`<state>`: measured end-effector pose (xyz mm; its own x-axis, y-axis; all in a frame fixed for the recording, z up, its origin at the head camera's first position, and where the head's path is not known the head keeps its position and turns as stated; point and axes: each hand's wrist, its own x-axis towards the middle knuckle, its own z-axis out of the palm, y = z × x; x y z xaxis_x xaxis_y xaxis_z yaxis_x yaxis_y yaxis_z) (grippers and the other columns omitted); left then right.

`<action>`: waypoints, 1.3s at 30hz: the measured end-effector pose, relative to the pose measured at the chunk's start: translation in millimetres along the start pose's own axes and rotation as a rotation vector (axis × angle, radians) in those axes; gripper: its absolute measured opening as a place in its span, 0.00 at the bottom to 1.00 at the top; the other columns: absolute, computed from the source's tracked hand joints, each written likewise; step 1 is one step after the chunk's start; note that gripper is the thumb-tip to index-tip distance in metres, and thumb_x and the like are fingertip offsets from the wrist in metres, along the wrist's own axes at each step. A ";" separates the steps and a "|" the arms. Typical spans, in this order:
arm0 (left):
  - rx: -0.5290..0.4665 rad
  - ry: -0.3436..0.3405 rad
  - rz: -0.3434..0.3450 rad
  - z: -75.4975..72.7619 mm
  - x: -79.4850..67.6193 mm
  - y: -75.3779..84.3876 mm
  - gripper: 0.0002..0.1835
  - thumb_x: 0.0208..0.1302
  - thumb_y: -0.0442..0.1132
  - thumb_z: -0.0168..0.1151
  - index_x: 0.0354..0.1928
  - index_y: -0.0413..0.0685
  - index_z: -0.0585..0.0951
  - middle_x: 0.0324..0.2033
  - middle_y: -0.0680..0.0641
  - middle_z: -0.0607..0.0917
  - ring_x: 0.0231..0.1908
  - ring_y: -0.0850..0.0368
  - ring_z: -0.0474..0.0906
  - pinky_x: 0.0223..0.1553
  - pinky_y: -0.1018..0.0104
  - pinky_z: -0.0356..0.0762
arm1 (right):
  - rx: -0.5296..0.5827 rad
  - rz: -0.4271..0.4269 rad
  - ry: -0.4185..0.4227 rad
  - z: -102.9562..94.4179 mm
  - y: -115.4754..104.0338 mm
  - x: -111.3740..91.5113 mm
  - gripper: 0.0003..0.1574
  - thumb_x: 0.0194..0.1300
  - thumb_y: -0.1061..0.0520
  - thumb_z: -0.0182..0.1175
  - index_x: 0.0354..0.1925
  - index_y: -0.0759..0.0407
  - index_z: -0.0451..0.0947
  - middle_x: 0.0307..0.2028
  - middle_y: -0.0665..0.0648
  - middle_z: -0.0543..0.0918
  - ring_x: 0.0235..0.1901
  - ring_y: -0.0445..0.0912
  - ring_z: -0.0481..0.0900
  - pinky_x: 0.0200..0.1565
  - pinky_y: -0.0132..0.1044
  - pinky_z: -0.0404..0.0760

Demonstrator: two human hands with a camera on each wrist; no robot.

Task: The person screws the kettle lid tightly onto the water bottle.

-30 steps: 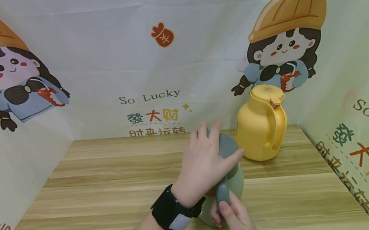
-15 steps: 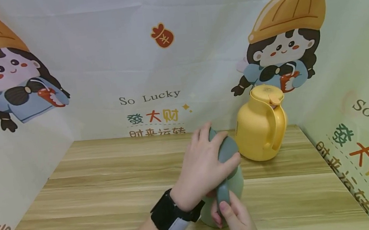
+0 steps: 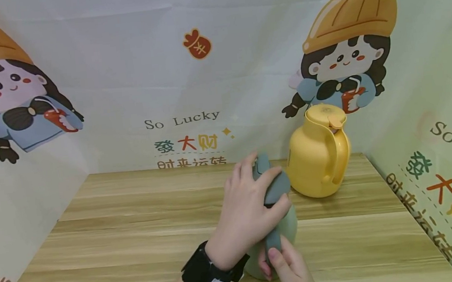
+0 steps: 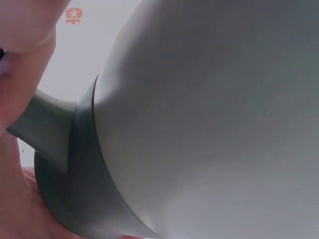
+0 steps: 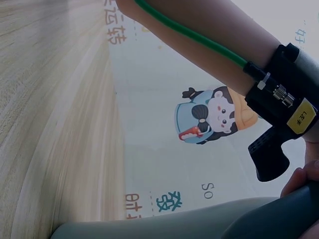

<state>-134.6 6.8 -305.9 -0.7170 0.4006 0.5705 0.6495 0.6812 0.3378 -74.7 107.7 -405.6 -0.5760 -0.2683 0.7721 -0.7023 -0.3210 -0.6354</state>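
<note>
A pale green jug (image 3: 288, 226) with a dark grey-green lid (image 3: 278, 189) stands on the table in the head view, partly hidden by both hands. My left hand (image 3: 245, 203) holds the lid from above, thumb on the near right side and the other fingers over its left and far sides. My right hand (image 3: 291, 267) grips the dark upright handle (image 3: 273, 241) low down, with the thumb on its near side. The jug's smooth body (image 4: 209, 124) fills most of the left wrist view. In the right wrist view, fingers of the right hand (image 5: 303, 178) wrap the handle at the lower right.
A yellow jug (image 3: 315, 159) with its handle towards me stands behind and to the right of the green one. The wooden table (image 3: 135, 224) meets a printed cloth backdrop (image 3: 120, 78) at its back and sides.
My left hand has drawn back slightly, its fingers now closer around the lid. A raised part at the lid's far side shows more. My right hand keeps its grip on the handle.
</note>
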 end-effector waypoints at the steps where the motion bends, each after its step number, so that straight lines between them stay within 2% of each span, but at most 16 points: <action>1: -0.002 0.001 0.005 -0.1 -0.6 -0.4 0.23 0.53 0.52 0.53 0.53 0.60 0.76 0.60 0.40 0.62 0.59 0.46 0.55 0.51 0.45 0.60 | 0.001 0.000 -0.001 0.1 0.1 -0.1 0.13 0.69 0.74 0.27 0.32 0.72 0.57 0.19 0.61 0.63 0.16 0.49 0.61 0.14 0.39 0.65; 9: -0.012 0.015 0.036 -1.0 -5.0 -2.3 0.23 0.53 0.51 0.51 0.54 0.61 0.76 0.61 0.42 0.62 0.60 0.50 0.53 0.52 0.45 0.58 | -0.009 -0.017 -0.002 0.4 1.9 -0.5 0.12 0.70 0.74 0.27 0.32 0.73 0.57 0.19 0.60 0.63 0.16 0.48 0.61 0.14 0.38 0.66; 13: -0.005 0.032 0.054 0.8 -6.1 -3.3 0.23 0.58 0.58 0.54 0.54 0.61 0.76 0.60 0.42 0.63 0.59 0.49 0.54 0.51 0.45 0.59 | -0.015 -0.014 0.003 0.3 0.8 -0.1 0.12 0.69 0.74 0.27 0.33 0.73 0.57 0.19 0.60 0.63 0.16 0.48 0.61 0.14 0.37 0.65; 17: -0.014 0.056 0.071 2.2 -6.6 -4.8 0.25 0.58 0.63 0.56 0.53 0.60 0.76 0.59 0.42 0.66 0.58 0.48 0.57 0.50 0.46 0.61 | -0.012 -0.016 0.001 0.7 -0.8 1.5 0.12 0.69 0.74 0.27 0.32 0.72 0.57 0.19 0.60 0.63 0.16 0.48 0.61 0.13 0.37 0.65; 23: -0.067 0.065 0.085 1.2 -6.6 -7.4 0.21 0.57 0.57 0.59 0.51 0.60 0.78 0.59 0.44 0.68 0.57 0.51 0.61 0.51 0.46 0.60 | -0.014 -0.021 -0.006 1.0 -1.7 2.4 0.12 0.70 0.74 0.27 0.31 0.72 0.57 0.18 0.60 0.63 0.15 0.48 0.61 0.13 0.37 0.65; 33: -0.161 0.038 0.119 -1.0 -6.5 -12.0 0.19 0.57 0.51 0.60 0.51 0.59 0.78 0.60 0.47 0.67 0.61 0.52 0.56 0.57 0.45 0.56 | -0.006 -0.022 0.004 1.2 1.0 0.5 0.11 0.70 0.74 0.28 0.32 0.72 0.56 0.19 0.59 0.63 0.16 0.46 0.61 0.14 0.34 0.66; 39: -0.187 0.025 0.149 -2.2 -8.2 -15.9 0.19 0.58 0.49 0.59 0.53 0.59 0.77 0.61 0.50 0.65 0.63 0.54 0.52 0.58 0.42 0.53 | 0.003 -0.009 -0.003 0.8 0.9 -0.9 0.11 0.70 0.74 0.26 0.39 0.76 0.57 0.19 0.59 0.63 0.15 0.47 0.61 0.13 0.36 0.65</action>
<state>-138.5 -8.6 -314.3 -0.6046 0.4713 0.6421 0.7849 0.4896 0.3797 -74.5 106.9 -406.8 -0.5688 -0.2679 0.7776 -0.7059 -0.3263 -0.6287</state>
